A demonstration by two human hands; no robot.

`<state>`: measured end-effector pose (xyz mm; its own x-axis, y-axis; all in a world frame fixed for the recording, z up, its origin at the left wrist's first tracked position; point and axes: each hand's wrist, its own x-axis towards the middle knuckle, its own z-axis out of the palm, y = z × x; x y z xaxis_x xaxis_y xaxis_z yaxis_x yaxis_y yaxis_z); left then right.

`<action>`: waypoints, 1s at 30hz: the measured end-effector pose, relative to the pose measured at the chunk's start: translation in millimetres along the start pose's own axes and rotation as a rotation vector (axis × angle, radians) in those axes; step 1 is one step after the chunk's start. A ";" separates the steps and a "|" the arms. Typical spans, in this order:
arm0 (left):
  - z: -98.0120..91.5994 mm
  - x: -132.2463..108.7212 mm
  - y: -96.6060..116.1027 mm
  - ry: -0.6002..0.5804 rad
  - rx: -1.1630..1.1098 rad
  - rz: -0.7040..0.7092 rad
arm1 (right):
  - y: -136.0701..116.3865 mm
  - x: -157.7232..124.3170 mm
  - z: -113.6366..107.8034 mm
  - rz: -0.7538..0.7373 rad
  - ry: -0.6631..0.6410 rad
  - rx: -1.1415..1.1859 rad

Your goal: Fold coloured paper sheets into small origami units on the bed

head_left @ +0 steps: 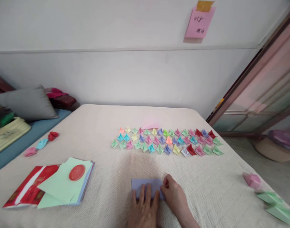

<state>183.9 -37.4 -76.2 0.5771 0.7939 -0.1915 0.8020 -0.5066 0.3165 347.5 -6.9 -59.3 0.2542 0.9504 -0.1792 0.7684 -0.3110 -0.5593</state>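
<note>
A purple rectangle of paper (137,183), looking folded over, lies on the cloth right in front of me. My left hand (144,205) rests flat across its lower part with the fingers spread. At the paper's right edge is my right hand (174,193), its fingers curled in and the thumb side touching the edge, so it seems to pinch it. Beyond the hands, small folded paper boats (167,149) in many colours stand in three rows. Behind them lies a flat pink sheet (151,124).
At left, green paper sheets (59,180) with a red round lid (77,172) overlap a red packet (31,186). Small folded papers (42,144) lie at the left edge. On the right edge are a pink folded paper (253,181) and green ones (276,205). A wall stands behind.
</note>
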 end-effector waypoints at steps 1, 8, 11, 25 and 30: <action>3.0 0.3 -0.6 0.005 0.006 0.001 | 0.1 0.0 0.0 0.000 0.000 -0.002; 26.2 2.2 -7.5 0.036 0.027 0.000 | 1.7 0.1 1.6 -0.007 -0.002 -0.033; 27.5 0.4 -7.6 0.031 0.038 0.018 | 0.4 -1.2 1.4 -0.019 -0.005 -0.058; 16.8 4.3 4.1 -0.082 0.091 -0.081 | -6.3 -8.2 -1.2 -0.071 -0.016 -0.157; 12.5 3.2 5.0 -0.061 0.086 -0.111 | -6.3 -9.2 0.1 -0.080 -0.009 -0.180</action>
<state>191.7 -41.7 -86.8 0.4900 0.8263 -0.2778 0.8703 -0.4455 0.2099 340.2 -13.7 -54.2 0.1836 0.9718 -0.1477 0.8788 -0.2296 -0.4184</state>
